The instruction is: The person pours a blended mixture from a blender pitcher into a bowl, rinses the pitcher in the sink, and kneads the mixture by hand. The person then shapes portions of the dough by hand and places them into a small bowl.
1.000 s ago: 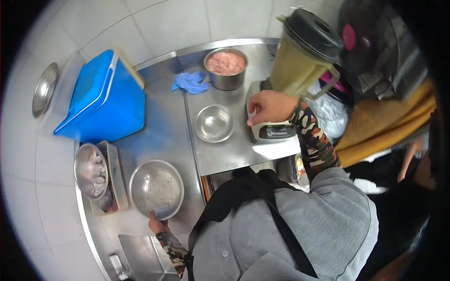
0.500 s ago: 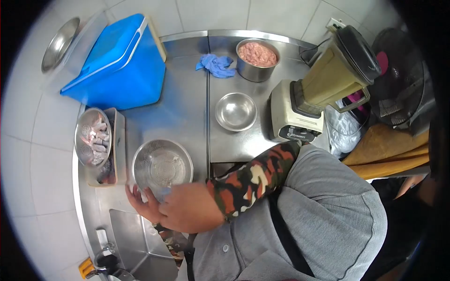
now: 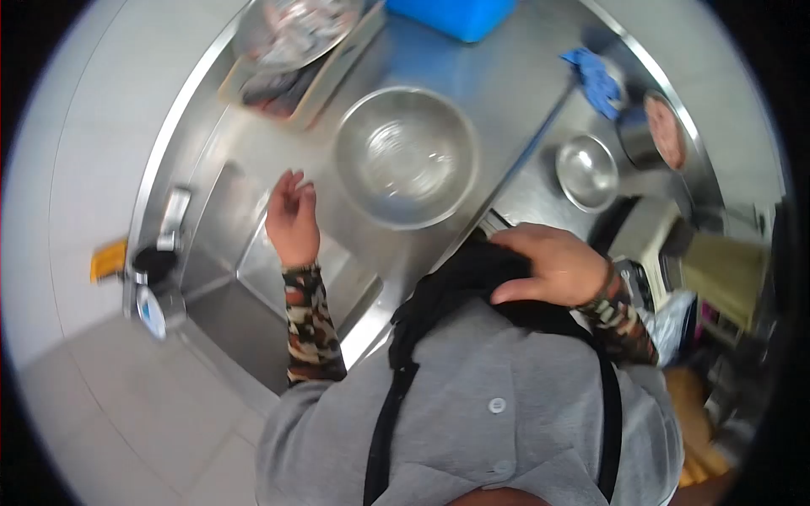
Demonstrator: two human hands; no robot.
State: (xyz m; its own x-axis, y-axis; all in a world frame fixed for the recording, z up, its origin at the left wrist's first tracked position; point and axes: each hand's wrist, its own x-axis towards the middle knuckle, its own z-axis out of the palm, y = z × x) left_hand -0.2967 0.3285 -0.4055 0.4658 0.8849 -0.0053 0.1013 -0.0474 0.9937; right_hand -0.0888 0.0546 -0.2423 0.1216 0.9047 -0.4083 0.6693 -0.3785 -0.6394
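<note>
My left hand [image 3: 293,221] hovers over the sink side of the steel counter, its fingers loosely bent and apart, with nothing in it. A round metal colander [image 3: 407,160] stands on the counter to its right; its bottom shines and looks wet. My right hand [image 3: 557,266] rests on the bunched black apron [image 3: 460,282] at my front. Its thumb is spread from the fingers, and the fingertips press against the cloth. Motion blur softens the view.
A colander of pale fish pieces [image 3: 304,29] sits on a tub [image 3: 342,72] holding dark fish. The sink [image 3: 232,291] lies at left. At right are a small metal bowl [image 3: 586,173], blue cloth [image 3: 597,84], a pot of ground meat [image 3: 666,135] and a blender [image 3: 717,274].
My hands were together beside the colander; now they are apart. The right has moved back to the apron, and the left is over the sink side. The view has turned and shifted.
</note>
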